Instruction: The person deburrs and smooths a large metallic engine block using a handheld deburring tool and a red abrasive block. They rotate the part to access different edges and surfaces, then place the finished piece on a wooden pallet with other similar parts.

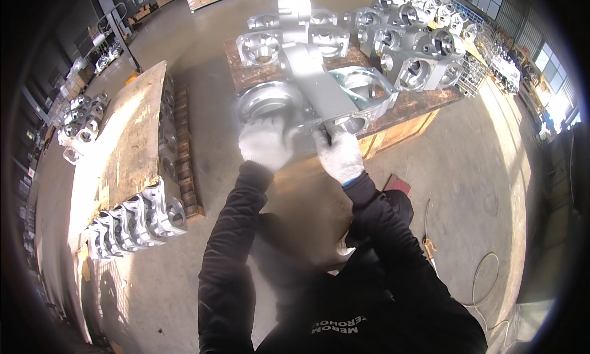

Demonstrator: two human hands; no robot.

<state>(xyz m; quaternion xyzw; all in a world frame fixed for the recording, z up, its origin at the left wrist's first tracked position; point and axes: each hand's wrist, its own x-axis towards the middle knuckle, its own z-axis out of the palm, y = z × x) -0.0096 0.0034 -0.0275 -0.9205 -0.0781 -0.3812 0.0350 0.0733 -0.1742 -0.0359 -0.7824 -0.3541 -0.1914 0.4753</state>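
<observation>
A large silvery metal casting with a flat middle web and round openings lies at the near edge of a wooden workbench. My left hand, in a white work glove, is closed at the near rim of its left ring, which looks slightly blurred. The fingers curl over that rim. To its right, my right hand, also gloved, is pinched at the casting's near edge. Its fingertips look dark, and whatever small thing they may hold is hidden. Both forearms wear black sleeves.
Similar castings crowd the bench's far and right side. At left, a plywood-topped stack has several castings along its near end. An air blow gun and a hose lie on the floor at right.
</observation>
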